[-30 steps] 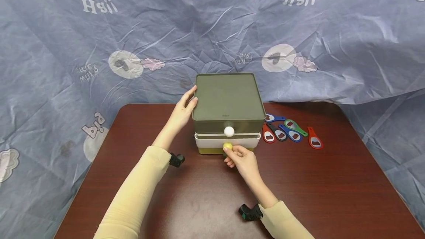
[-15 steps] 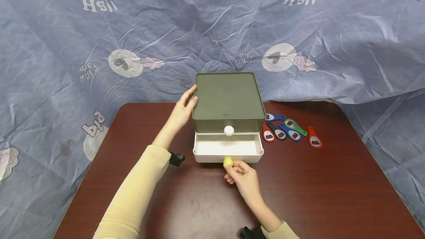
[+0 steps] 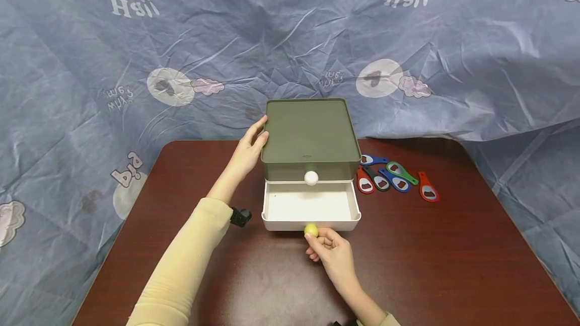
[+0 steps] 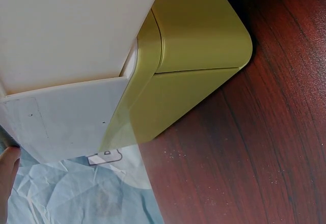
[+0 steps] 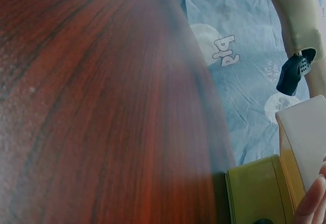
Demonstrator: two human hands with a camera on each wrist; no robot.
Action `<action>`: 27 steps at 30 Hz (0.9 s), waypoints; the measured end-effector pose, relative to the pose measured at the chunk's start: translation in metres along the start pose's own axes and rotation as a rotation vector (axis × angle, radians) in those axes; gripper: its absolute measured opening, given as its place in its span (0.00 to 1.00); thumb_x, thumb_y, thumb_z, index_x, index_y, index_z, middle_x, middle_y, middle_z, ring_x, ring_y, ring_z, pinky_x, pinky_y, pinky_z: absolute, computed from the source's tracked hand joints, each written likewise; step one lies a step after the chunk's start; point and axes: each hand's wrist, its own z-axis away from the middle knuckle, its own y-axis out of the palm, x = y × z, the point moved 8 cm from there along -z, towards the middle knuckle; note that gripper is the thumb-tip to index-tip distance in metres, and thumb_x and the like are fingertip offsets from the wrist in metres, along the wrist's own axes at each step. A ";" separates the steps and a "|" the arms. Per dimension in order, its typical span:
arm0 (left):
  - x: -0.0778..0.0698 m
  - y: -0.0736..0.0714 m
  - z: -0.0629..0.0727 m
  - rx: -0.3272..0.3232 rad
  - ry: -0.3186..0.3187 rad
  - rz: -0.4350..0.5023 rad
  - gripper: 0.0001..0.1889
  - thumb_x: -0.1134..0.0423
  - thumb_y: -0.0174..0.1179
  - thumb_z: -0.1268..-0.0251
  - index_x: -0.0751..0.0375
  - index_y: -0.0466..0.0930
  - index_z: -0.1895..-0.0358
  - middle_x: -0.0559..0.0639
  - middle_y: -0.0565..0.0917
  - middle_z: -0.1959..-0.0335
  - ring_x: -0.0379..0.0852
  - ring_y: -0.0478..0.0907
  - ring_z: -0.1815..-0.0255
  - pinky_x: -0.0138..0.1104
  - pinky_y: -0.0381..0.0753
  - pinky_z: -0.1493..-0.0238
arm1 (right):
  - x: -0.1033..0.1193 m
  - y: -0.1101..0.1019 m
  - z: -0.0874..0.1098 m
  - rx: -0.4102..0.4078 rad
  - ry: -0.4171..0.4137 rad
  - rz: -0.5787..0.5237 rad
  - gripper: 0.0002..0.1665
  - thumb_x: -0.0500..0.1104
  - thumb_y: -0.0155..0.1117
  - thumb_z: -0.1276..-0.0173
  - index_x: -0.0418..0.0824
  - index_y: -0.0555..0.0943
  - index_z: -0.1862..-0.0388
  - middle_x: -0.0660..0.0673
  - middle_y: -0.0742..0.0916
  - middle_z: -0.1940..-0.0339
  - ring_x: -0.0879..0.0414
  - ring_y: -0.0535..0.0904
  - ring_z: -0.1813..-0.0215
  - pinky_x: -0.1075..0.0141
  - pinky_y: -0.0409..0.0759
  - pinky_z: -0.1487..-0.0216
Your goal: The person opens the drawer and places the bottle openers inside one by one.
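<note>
A drawer box with a dark green top unit [image 3: 310, 130] stands on the table. Its white drawer [image 3: 278, 226] is pulled out toward me, showing a bare white floor. My right hand [image 3: 337, 260] pinches the yellow-green knob [image 3: 311, 230] on the drawer front between thumb and fingers. With extended fingers, my left hand [image 3: 248, 152] touches the left side of the top unit. The left wrist view shows the olive lower casing [image 4: 198, 35] and the white unit above it. Fingers [image 5: 311, 203] of my right hand appear at the edge of the right wrist view.
Several bottle openers [image 3: 397, 181] in red, black, blue and green lie right of the box. A white knob [image 3: 311, 178] sits on the upper drawer front. Behind the brown table [image 3: 453, 255] hangs a printed blue cloth [image 3: 290, 39].
My right hand has drawn the lower white drawer out toward me by its knob, from nearly closed to well open. My left hand has stayed against the box's side.
</note>
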 end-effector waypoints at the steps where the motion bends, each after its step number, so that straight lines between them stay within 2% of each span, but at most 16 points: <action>1: -0.004 0.000 0.002 0.001 -0.002 0.001 0.27 0.59 0.44 0.20 0.50 0.55 0.22 0.52 0.57 0.21 0.50 0.54 0.21 0.44 0.57 0.23 | 0.000 0.000 0.000 0.000 -0.003 0.001 0.12 0.37 0.71 0.37 0.28 0.81 0.63 0.48 0.84 0.85 0.62 0.79 0.83 0.72 0.80 0.78; 6: -0.024 -0.001 0.013 0.007 -0.006 -0.007 0.27 0.61 0.44 0.20 0.57 0.54 0.22 0.56 0.57 0.21 0.52 0.54 0.21 0.44 0.57 0.23 | 0.000 0.000 0.001 0.002 -0.013 0.004 0.11 0.37 0.71 0.37 0.28 0.81 0.63 0.48 0.84 0.84 0.62 0.79 0.83 0.71 0.80 0.78; 16: -0.029 -0.001 0.015 0.011 -0.006 -0.026 0.27 0.60 0.44 0.20 0.57 0.54 0.22 0.55 0.56 0.21 0.53 0.55 0.21 0.45 0.58 0.23 | -0.002 0.001 0.001 0.024 -0.002 -0.005 0.12 0.37 0.70 0.36 0.28 0.81 0.61 0.48 0.84 0.83 0.61 0.79 0.82 0.71 0.80 0.77; 18: -0.027 -0.001 0.014 0.013 -0.011 -0.031 0.28 0.61 0.44 0.20 0.56 0.53 0.22 0.55 0.56 0.21 0.53 0.54 0.21 0.46 0.58 0.23 | -0.001 0.001 0.002 0.041 -0.003 -0.004 0.13 0.37 0.70 0.36 0.28 0.82 0.60 0.47 0.85 0.83 0.61 0.79 0.81 0.71 0.81 0.76; 21: -0.014 -0.001 0.008 0.013 -0.011 -0.019 0.28 0.59 0.44 0.20 0.53 0.53 0.21 0.54 0.56 0.21 0.52 0.53 0.21 0.46 0.57 0.23 | -0.001 -0.003 0.004 0.055 -0.006 0.010 0.13 0.37 0.70 0.36 0.28 0.83 0.58 0.45 0.85 0.82 0.60 0.81 0.80 0.69 0.82 0.76; 25: 0.004 -0.001 -0.001 0.008 -0.004 -0.011 0.27 0.55 0.45 0.20 0.44 0.55 0.22 0.50 0.57 0.21 0.48 0.55 0.21 0.45 0.59 0.23 | -0.002 -0.015 0.004 0.052 -0.009 0.053 0.12 0.38 0.70 0.36 0.29 0.84 0.59 0.44 0.86 0.81 0.57 0.82 0.79 0.68 0.83 0.74; 27: 0.006 -0.001 -0.002 0.003 0.005 -0.022 0.27 0.53 0.45 0.20 0.42 0.55 0.22 0.49 0.58 0.21 0.47 0.56 0.22 0.45 0.60 0.24 | -0.003 -0.024 0.002 0.060 -0.011 0.083 0.11 0.39 0.70 0.36 0.31 0.85 0.60 0.44 0.86 0.81 0.55 0.83 0.78 0.67 0.83 0.73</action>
